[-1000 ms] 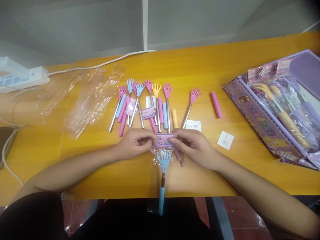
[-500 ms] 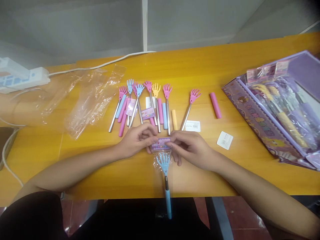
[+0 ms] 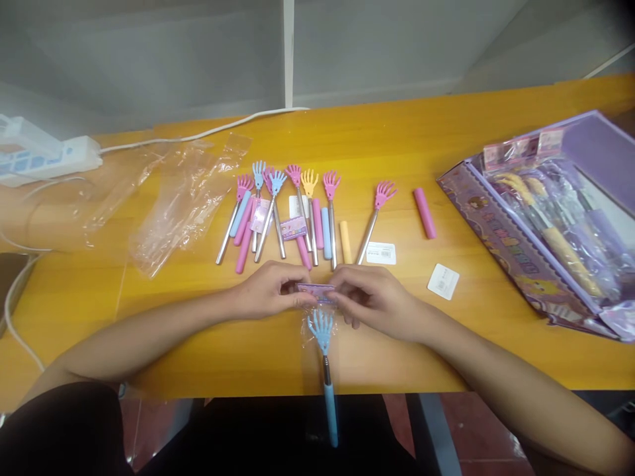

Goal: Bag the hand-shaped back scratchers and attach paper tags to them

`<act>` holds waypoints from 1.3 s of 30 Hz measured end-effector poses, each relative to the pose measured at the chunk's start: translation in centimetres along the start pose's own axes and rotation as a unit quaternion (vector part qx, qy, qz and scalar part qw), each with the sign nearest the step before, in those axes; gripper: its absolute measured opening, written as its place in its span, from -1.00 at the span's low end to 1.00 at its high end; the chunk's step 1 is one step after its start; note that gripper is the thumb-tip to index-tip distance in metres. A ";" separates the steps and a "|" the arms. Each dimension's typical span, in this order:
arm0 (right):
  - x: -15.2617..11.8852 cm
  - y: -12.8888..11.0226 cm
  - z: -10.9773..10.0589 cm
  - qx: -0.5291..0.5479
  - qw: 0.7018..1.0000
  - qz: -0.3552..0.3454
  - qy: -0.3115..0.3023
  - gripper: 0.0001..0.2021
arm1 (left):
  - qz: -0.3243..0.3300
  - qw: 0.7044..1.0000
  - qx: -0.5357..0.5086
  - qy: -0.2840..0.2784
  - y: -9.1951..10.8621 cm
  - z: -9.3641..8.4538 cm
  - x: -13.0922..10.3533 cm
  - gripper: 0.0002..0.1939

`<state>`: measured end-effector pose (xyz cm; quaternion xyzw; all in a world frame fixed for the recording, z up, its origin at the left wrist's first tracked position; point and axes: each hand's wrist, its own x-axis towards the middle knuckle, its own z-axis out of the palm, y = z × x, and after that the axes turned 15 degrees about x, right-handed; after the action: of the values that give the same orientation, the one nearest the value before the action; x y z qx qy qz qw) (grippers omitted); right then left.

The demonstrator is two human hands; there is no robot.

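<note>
Over the near edge of an orange-yellow wood-grain table (image 3: 198, 357), the left hand (image 3: 270, 291) I follow from afar pinches one end of a purple printed card header (image 3: 315, 293) between thumb and fingers, as the right hand (image 3: 374, 297) grips the other end the same way. Beneath the header, a light-blue hand-shaped back scratcher (image 3: 323, 332) lies in a clear plastic sleeve (image 3: 306, 324), its handle extending past the table edge above a black-clothed lap (image 3: 238, 436). Across the tabletop I see metal-rod scratchers with pink, blue and yellow heads (image 3: 332, 228), tubular coloured grips (image 3: 318, 223) among them, and a white square label (image 3: 443, 281) nearer the right forearm. A purple printed cardboard box (image 3: 513, 244) of wrapped scratchers stands open at right; crumpled transparent bags (image 3: 173, 211) and a white power strip (image 3: 74, 157) occupy the left. Grey panels (image 3: 198, 53) divided by a pale upright strip (image 3: 288, 53) back the table, and reddish floor tiles (image 3: 481, 423) show below.
</note>
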<state>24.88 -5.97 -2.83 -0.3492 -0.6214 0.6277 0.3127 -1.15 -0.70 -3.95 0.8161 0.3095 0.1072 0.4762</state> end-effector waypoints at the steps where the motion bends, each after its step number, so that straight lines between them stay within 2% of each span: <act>1: 0.1 0.0 0.0 -0.011 1.000 -0.007 -0.001 -0.83 | 0.008 1.000 0.017 0.000 0.1 0.0 0.0 -0.71; 6: 0.6 0.0 0.4 -0.075 0.994 -0.075 0.026 -0.85 | 0.038 0.997 0.069 -0.004 0.3 0.2 0.0 -0.73; 10: 0.7 0.1 0.6 -0.083 0.990 -0.105 0.044 -0.87 | 0.045 0.995 0.084 0.007 0.3 0.4 -0.1 -0.75; 16: 0.7 0.1 0.4 -0.075 0.992 -0.089 0.046 -0.87 | 0.059 0.994 0.071 0.059 0.1 0.8 -0.4 -0.83; 22: 0.6 0.6 0.7 -0.077 0.991 -0.099 0.045 -0.87 | 0.088 0.988 0.032 0.122 0.1 0.8 -0.2 -0.81; 35: 0.7 -0.4 -0.3 -0.081 0.992 -0.055 0.081 -0.78 | 0.053 0.988 -0.017 0.144 0.0 0.6 -0.1 -0.79; 37: 0.7 -0.4 -0.5 -0.079 0.993 -0.045 0.071 -0.77 | 0.049 0.987 -0.018 0.150 -0.1 0.6 -0.1 -0.75; 39: 0.6 -0.6 -0.6 -0.079 0.996 -0.031 0.023 -0.76 | 0.043 0.986 -0.052 0.156 -0.3 0.7 -0.2 -0.72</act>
<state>25.05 -5.09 -2.27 -0.3673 -0.6723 0.5588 0.3175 -1.07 -1.20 -4.53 0.7763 0.3383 0.2692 0.4587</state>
